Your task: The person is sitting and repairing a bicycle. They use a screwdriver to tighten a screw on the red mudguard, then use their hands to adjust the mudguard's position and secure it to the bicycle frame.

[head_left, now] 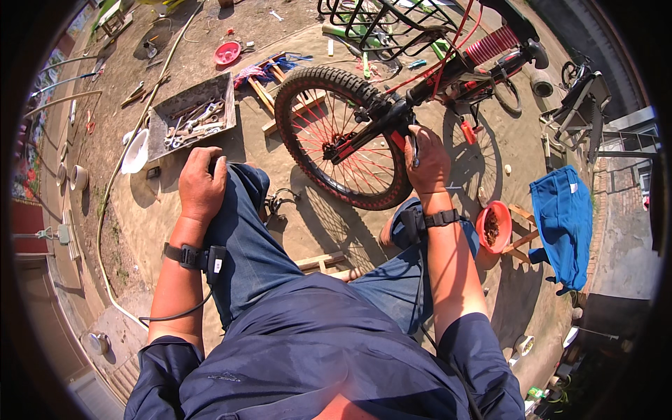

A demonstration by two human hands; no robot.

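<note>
My right hand [428, 159] is closed beside the black-and-red front fork [378, 136] of a bicycle. A small silvery metal piece [416, 154] shows between its thumb and fingers; its kind is hidden. The bicycle's front wheel [343, 140], with a knobby black tyre and red spokes, stands upright ahead of me. At my left knee, my left hand [201, 183] is loosely curled, with nothing visible in it. Just beyond that hand lies a grey metal tray [192, 143] of wrenches and other tools.
A white bowl [136, 152] sits left of the tray. Farther off are a red basin [227, 53] and a black bicycle basket [392, 24]. At right, a red bowl [494, 227] with brown bits stands near a blue cloth [563, 227]. A long hose [112, 182] runs along the left.
</note>
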